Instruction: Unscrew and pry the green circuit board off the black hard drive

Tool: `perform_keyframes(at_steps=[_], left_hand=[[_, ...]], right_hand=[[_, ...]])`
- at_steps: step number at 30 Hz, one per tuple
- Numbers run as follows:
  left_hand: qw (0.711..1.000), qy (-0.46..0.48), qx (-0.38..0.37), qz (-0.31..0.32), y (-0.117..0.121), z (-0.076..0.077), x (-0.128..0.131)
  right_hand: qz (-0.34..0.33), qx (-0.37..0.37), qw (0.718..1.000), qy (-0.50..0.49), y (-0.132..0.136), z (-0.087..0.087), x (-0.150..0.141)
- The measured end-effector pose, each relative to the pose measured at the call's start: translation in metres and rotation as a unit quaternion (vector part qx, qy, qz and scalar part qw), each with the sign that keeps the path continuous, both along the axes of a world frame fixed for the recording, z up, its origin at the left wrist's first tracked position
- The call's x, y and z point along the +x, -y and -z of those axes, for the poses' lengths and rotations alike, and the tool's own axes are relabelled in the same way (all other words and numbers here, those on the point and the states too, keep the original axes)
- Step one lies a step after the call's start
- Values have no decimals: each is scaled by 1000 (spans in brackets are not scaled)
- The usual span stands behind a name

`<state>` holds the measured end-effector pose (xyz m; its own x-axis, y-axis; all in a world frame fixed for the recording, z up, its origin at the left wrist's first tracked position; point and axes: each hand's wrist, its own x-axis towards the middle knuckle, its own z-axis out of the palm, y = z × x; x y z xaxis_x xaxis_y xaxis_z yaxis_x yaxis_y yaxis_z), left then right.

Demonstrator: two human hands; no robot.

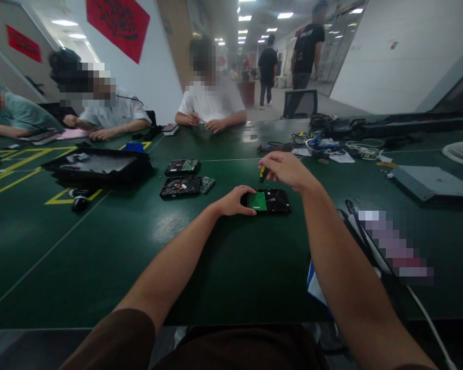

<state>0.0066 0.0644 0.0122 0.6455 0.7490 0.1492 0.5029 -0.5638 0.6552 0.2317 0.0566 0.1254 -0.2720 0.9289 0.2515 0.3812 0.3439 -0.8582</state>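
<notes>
Crosswise, the drive [278, 201] lies between my hands

My left hand [233, 201] grasps the drive's left end, thumb along the near edge and fingers at the far one. My right hand [289, 169] pinches a small black-and-yellow tool [262, 173], a screwdriver by the look of it, above and beyond the far edge. Its working end points down; I can't tell whether it touches anything. The drive lies flat straight ahead of me, its long axis running left to right, its green board [257, 201] facing up at my left hand's end. My left is nearer, being on it; my right comes in from the far right.

Tiny loose bits [269, 186] sit just past the far edge. Off to the left on the dark green worktop [235, 272] are two more drives, with a loose board [207, 184] beside the nearer, then a black tray [100, 163]. To the right are wires [319, 144] and a metal box [434, 182]. Co-workers sit across and to the left; two people stand farther back.
</notes>
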Motion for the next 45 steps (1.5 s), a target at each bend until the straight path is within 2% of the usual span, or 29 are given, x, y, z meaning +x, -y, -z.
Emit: perform_keyframes(at_steps=[9, 17, 24, 29, 33, 38, 45], left_hand=[[1000, 0, 0, 4, 1, -3, -1], [1000, 8, -6, 2, 0, -1, -1], [1000, 8, -6, -2, -2, 2, -1], [1000, 3, -4, 5, -2, 2, -2], [1000, -3, -11, 1, -1, 0, -2], [1000, -5, -18, -4, 1, -3, -1], [1000, 8, -12, -2, 2, -2, -2]], right_hand=[[44, 15, 999, 12, 1, -2, 3], [7, 6, 1000, -4, 1, -2, -1], [-15, -36, 999, -37, 2, -6, -2], [9, 0, 1000, 4, 4, -7, -1], [30, 0, 999, 15, 2, -5, 0], [-7, -6, 1000, -1, 3, -6, -1], [-11, -35, 998, -46, 6, -8, -2]])
